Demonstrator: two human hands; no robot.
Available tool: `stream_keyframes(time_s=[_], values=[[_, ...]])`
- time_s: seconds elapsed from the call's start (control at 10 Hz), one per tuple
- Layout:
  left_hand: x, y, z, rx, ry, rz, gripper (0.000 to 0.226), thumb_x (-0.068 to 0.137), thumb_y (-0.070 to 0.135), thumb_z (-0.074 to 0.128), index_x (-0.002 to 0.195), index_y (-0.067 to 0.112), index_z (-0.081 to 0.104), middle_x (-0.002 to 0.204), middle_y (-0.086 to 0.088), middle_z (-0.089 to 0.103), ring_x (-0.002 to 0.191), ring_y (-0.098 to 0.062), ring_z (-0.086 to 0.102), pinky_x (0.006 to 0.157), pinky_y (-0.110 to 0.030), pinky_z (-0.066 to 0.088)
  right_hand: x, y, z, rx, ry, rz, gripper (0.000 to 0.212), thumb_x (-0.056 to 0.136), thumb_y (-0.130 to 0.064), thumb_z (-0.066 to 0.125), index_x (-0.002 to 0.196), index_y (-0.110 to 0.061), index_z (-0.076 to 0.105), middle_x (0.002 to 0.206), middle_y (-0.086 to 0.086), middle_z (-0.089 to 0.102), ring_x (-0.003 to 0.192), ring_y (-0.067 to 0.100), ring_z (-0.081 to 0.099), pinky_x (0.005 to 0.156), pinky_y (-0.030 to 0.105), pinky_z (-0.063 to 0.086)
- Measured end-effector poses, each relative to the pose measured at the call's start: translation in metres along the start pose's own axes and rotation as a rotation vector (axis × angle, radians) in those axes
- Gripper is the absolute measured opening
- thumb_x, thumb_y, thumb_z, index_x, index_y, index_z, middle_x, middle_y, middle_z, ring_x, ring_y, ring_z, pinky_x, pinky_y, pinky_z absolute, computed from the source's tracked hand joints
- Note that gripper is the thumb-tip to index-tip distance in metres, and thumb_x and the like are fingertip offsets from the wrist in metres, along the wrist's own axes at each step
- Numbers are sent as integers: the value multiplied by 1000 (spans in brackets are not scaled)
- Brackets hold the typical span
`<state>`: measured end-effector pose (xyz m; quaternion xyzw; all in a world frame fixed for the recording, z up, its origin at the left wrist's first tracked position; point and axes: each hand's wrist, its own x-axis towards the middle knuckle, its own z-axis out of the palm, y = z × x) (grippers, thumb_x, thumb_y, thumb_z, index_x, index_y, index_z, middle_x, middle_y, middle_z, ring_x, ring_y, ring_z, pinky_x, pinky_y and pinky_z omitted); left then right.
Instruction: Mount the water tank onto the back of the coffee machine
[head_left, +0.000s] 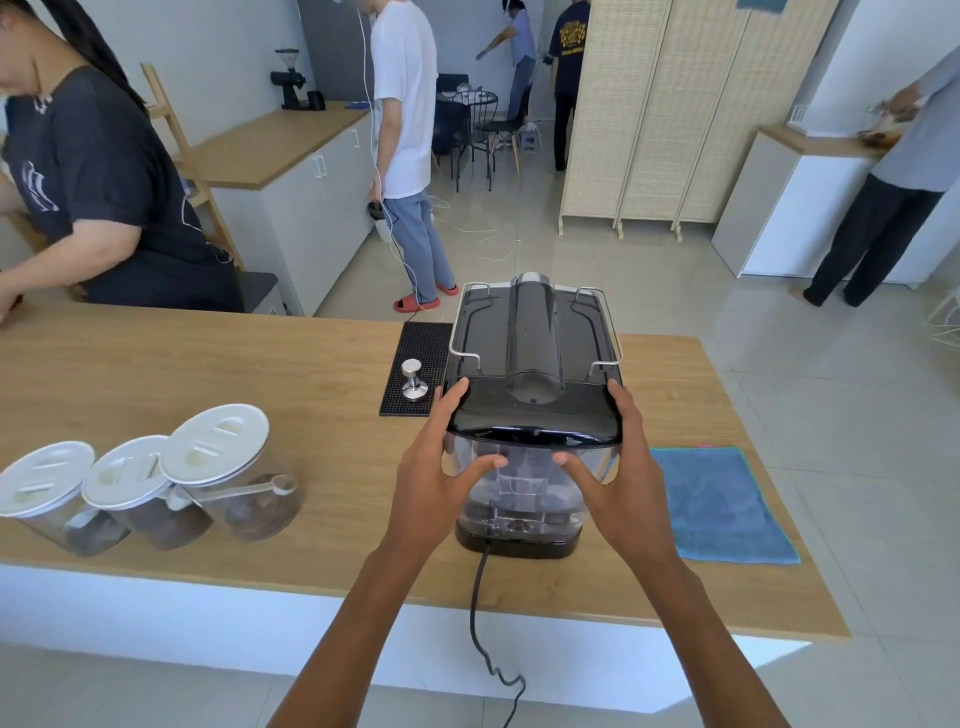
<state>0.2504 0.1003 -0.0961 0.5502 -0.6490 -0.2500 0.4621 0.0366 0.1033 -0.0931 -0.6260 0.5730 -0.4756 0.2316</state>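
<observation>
Two bare forearms reach up from the bottom of the view to the water tank (524, 483), a clear container with a dark lid that stands against the near, back side of the coffee machine (535, 338) on the wooden desk (208, 364). On the tank's left side, the left hand (441, 467) has its thumb lying across the clear front wall and its fingers reaching up along the lid's left edge. Opposite it, the right hand (618, 467) mirrors this on the right side, thumb on the front wall and fingers up along the lid's right edge. Both hands are wrapped around the tank, which sits clamped between them; the two thumbs point toward each other but stay apart. Whether the tank is fully seated on its dark base cannot be told. A black power cord (480, 613) runs from the base over the desk's near edge and hangs down. Just left of the machine lies a black rubber mat (415, 338) with a metal tamper (414, 382) standing on it. Right of the tank, a blue cloth (722, 509) lies flat on the desk. Three clear jars (150, 483) with white lids stand well to the left, and a scoop leans on the nearest one.
</observation>
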Motion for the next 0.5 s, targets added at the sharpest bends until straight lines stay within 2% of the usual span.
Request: stream_keyframes(time_s=[0.1,0.2,0.3,0.4,0.5], values=[[-1,2,0,-9,5,-8,85,80,51,71,153,40,29,133,-29,59,118,-49,50,93,-51,50,-1,0,1,1,2,5,95,76,-63,66,155,-45,18,166,-11,25,150,17,32,115,50,39],[0,-2,1,-3,-1,11,86,81,52,70,154,42,26,141,-20,58,120,-46,52,96,-50,50,-1,-1,1,-3,1,1,96,76,-64,66,156,-44,17,167,-11,24,150,16,31,115,49,39],[-2,-4,0,-2,1,13,89,82,53,70,155,45,20,161,3,43,140,-31,49,110,-47,47,-1,0,-2,-24,-4,16,98,75,-67,65,156,-44,15,166,-13,25,149,16,34,114,47,41],[-2,-6,-1,-23,-7,49,92,85,49,71,156,46,13,164,17,31,149,-15,39,119,-36,39,-5,0,-5,-94,-14,33,97,79,-64,64,156,-49,6,165,-16,27,145,18,40,109,43,45],[-8,-15,-10,53,-52,45,95,91,46,68,157,52,-1,155,28,38,111,-17,65,99,-20,49,-14,12,-10,-175,-27,26,95,85,-64,56,157,-44,-1,167,-14,22,148,16,35,107,43,44]])
